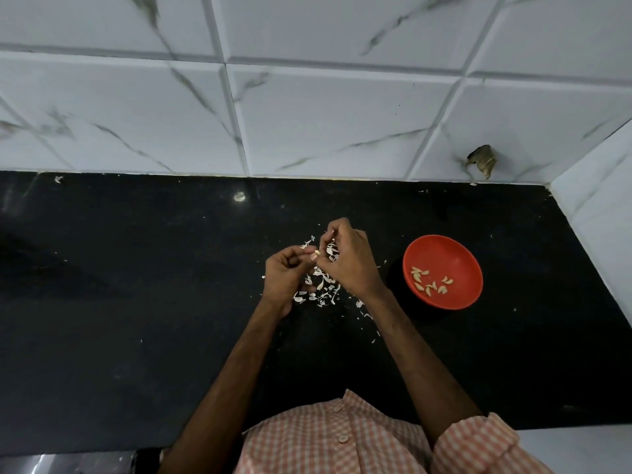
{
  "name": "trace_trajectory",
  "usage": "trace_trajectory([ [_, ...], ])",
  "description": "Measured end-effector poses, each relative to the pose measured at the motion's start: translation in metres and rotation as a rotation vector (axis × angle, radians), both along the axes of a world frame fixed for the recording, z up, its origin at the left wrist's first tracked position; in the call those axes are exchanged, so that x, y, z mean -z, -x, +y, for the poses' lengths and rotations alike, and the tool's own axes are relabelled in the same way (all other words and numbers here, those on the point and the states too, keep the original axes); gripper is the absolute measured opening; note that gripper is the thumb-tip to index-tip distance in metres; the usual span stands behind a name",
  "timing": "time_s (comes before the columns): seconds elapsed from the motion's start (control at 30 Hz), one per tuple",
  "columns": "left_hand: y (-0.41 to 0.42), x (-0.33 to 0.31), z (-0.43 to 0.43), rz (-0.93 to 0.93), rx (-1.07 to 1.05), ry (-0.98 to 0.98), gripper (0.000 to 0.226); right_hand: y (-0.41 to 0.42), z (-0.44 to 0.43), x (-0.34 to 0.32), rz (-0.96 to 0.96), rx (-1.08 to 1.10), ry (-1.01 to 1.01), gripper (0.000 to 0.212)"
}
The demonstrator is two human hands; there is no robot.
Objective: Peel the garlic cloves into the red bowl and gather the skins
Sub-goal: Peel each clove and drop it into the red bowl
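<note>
A small pale garlic clove (317, 252) is pinched between the fingertips of my left hand (285, 277), above the middle of the black counter. My right hand (349, 260) is curled close beside it, its fingertips at the clove and at bits of skin. Under and around both hands lies a scatter of white garlic skins (321, 289). To the right stands the red bowl (458, 254), upright, with several peeled cloves (429, 282) lying in its bottom.
The black counter (136, 285) ends at a white marble-look tiled wall (307, 114) behind and a side wall (602, 213) on the right. A hole in the tile (482, 162) shows at the back right. Stray skin flecks (369, 318) trail toward me.
</note>
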State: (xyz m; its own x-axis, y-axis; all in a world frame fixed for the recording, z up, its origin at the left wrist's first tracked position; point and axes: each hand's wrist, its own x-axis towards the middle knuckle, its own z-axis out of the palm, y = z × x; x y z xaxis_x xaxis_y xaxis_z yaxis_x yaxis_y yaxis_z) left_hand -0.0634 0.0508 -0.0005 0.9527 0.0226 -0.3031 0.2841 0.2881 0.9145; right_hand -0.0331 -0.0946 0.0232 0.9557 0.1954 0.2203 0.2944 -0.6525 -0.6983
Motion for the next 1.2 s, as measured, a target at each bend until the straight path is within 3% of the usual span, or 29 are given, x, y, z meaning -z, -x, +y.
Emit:
trace_trajectory([
  [0.27,0.000,0.001,0.000,0.002,0.008,0.081,0.027,0.003,-0.005,0.000,0.084,0.081,-0.325,0.024],
  [0.53,-0.002,0.003,-0.001,0.010,-0.013,0.104,0.022,0.002,-0.010,0.011,0.075,0.113,-0.221,0.012],
  [0.63,-0.003,0.006,-0.002,0.001,-0.042,0.105,0.019,0.004,-0.007,0.013,0.058,0.134,-0.138,0.020],
  [0.83,-0.004,0.010,0.000,-0.043,-0.063,0.045,0.014,0.007,-0.004,0.011,0.103,0.223,-0.024,0.016],
  [1.0,-0.003,0.010,-0.001,-0.071,-0.046,-0.004,0.014,0.006,-0.001,0.014,0.237,0.164,-0.293,0.010],
  [1.2,-0.003,0.012,-0.002,-0.179,-0.059,-0.213,0.006,0.007,0.000,0.017,0.257,0.137,-0.389,0.006],
])
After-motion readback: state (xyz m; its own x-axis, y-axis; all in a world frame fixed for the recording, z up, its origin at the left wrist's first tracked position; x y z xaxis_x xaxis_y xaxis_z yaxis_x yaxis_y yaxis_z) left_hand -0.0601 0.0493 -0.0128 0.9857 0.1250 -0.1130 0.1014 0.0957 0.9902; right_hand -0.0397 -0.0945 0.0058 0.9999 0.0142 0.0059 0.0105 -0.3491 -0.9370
